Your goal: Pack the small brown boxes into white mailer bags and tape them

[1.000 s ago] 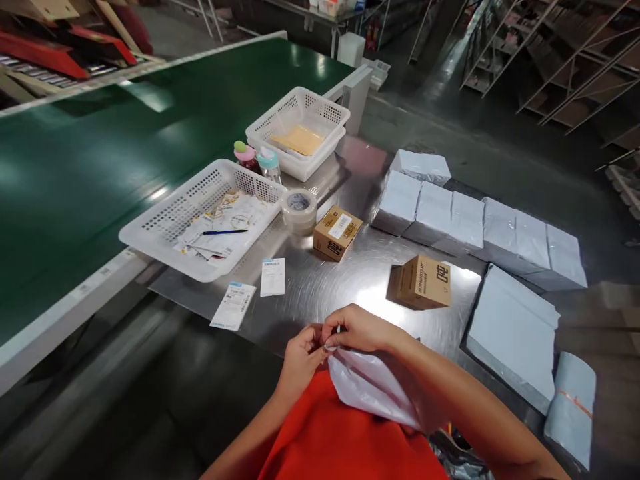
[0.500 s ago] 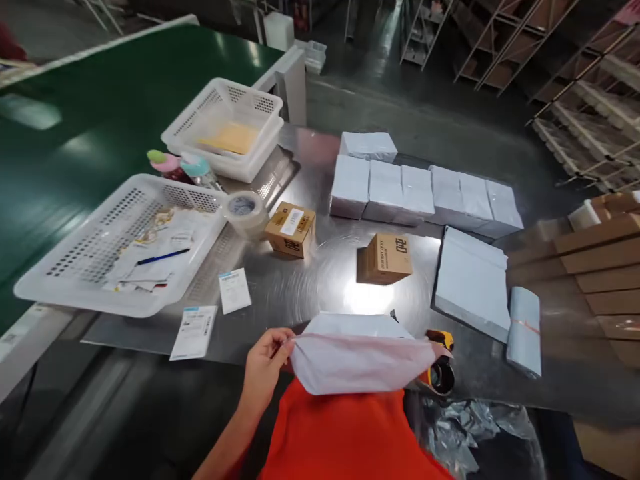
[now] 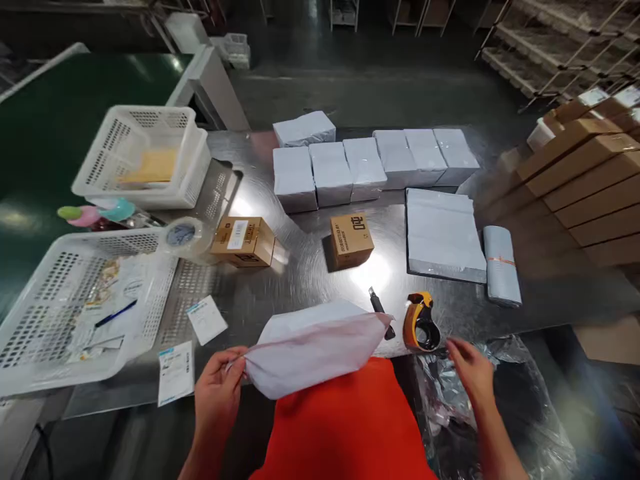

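My left hand (image 3: 220, 381) pinches the left corner of a white poly mailer bag (image 3: 315, 347), which lies slack at the table edge before the red apron. My right hand (image 3: 470, 370) is apart from the bag, fingers loosely spread and holding nothing visible. It hovers over a clear plastic waste bag (image 3: 525, 393), just right of an orange-and-black tape dispenser (image 3: 421, 323). A black utility knife (image 3: 382, 313) lies by the bag's right end. Beyond stand two small brown cardboard boxes, one in the middle (image 3: 351, 241) and one with a white label (image 3: 243, 241) to the left.
Wrapped white parcels (image 3: 330, 173) line the back. At right are a stack of flat mailers (image 3: 443, 233) and a banded roll (image 3: 501, 265). A white basket (image 3: 150, 320), a clear tape roll (image 3: 186, 239), printed slips (image 3: 176, 373) and stacked baskets (image 3: 193, 170) occupy the left.
My right hand has let go of the bag's right end and moved right, past the tape dispenser. My left hand keeps its pinch. The view has turned, so table items sit further left.
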A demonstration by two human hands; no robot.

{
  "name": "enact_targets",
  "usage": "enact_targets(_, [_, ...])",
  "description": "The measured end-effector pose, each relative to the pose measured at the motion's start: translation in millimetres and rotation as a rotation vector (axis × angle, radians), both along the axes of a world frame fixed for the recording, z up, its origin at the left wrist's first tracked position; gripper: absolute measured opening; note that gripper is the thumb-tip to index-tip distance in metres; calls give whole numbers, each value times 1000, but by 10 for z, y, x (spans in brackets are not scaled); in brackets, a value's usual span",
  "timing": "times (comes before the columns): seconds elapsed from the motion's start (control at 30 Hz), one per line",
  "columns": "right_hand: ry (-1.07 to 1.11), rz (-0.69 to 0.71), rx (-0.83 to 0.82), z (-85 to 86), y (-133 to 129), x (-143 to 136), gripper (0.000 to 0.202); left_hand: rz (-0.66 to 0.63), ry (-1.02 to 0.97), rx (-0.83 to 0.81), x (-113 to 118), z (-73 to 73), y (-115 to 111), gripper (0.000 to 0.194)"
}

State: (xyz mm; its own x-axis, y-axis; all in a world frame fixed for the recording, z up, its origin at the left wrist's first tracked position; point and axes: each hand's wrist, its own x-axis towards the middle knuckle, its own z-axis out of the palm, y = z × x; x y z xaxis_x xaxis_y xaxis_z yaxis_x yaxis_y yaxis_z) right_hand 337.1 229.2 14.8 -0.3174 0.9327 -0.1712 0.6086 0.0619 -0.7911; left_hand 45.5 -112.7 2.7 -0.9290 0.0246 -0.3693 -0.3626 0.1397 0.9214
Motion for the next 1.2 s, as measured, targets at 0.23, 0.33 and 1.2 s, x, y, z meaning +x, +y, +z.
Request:
enact_targets(0.23, [477, 851, -291, 327, -38, -1227, 69, -1, 19, 137, 8, -81, -41, 43])
enact_targets(0.33, [479, 866, -329, 315, -231, -1434, 39, -17, 35, 159, 5, -112, -24, 43])
enact_targets(1.2, [455, 32, -612, -61, -756, -1624, 46, -49, -57, 80, -36, -111, 210, 43])
